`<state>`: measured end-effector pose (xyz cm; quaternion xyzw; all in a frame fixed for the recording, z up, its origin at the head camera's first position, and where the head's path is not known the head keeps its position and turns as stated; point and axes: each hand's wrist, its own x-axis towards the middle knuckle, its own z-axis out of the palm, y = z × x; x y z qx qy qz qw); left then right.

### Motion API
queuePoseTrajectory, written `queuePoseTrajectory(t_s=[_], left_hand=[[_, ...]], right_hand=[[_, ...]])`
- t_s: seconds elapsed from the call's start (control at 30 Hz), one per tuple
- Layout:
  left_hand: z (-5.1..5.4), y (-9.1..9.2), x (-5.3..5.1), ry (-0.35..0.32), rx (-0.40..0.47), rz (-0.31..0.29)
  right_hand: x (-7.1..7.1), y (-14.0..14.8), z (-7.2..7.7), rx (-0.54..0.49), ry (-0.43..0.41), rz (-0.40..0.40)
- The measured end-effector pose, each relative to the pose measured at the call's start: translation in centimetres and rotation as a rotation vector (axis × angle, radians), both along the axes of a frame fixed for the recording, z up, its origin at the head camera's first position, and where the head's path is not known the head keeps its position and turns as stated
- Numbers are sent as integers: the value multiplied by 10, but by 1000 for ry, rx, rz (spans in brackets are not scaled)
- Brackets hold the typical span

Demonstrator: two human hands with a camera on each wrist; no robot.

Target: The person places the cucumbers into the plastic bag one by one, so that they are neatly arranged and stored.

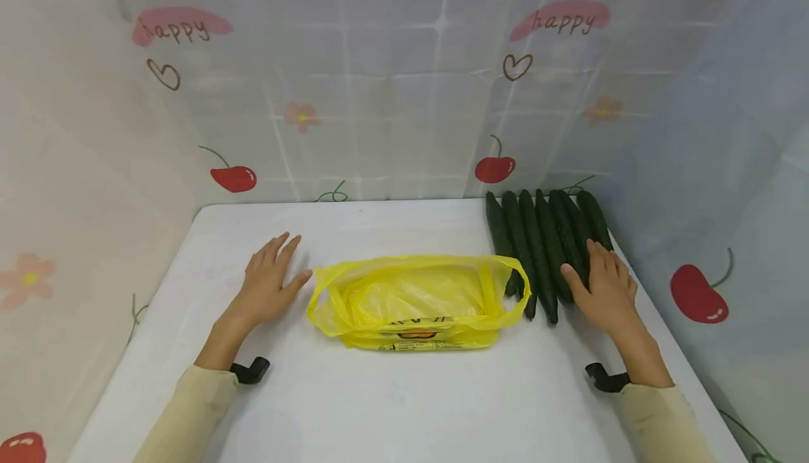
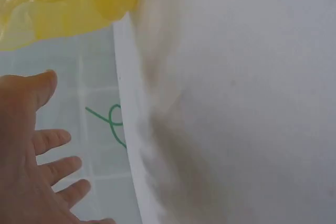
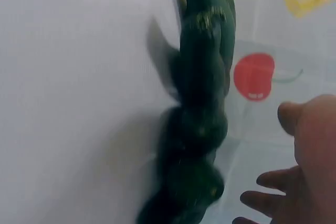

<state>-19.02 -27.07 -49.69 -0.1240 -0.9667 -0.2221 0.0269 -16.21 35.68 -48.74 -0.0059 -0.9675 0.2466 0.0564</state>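
A yellow plastic bag [image 1: 413, 301] lies in the middle of the white table, its mouth spread and its two handles out to the sides. To its right is a row of several dark green cucumbers [image 1: 537, 252], side by side; the bag's right handle overlaps the near ends of the leftmost ones. My left hand [image 1: 268, 284] is left of the bag, fingers spread, holding nothing. Over the right side of the row, my right hand [image 1: 603, 291] hovers with fingers extended and grips nothing. The right wrist view shows the blurred cucumber ends [image 3: 202, 124] beside that hand.
The white table [image 1: 398, 407] ends at a back edge against a curtain [image 1: 392, 133] printed with cherries, hearts and flowers. More curtain hangs at the left and right sides. A black wrist mount [image 1: 251, 370] sticks out by the left sleeve, another [image 1: 607, 379] by the right.
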Motion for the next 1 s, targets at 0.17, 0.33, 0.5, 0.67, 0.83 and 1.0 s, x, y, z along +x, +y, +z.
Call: queuePoseTrajectory(t_s=[0.17,0.33,0.5,0.67,0.83,1.0], left_hand=[[9,7,1,-44,253,-36],[20,18,4,-84,433,-55],[26,31,11,-111,484,-71],[24,39,16,-158,478,-105],[20,43,16,-153,457,-100],[12,47,12,-87,419,-79]], right_hand=[[-9,34,-8,-107,110,-103],[-16,57,-14,-172,108,-201],[-18,67,-17,-216,13,-274],[-23,70,-20,-235,-52,-337],[-29,70,-20,-231,-99,-363],[-32,72,-24,-212,-105,-378]])
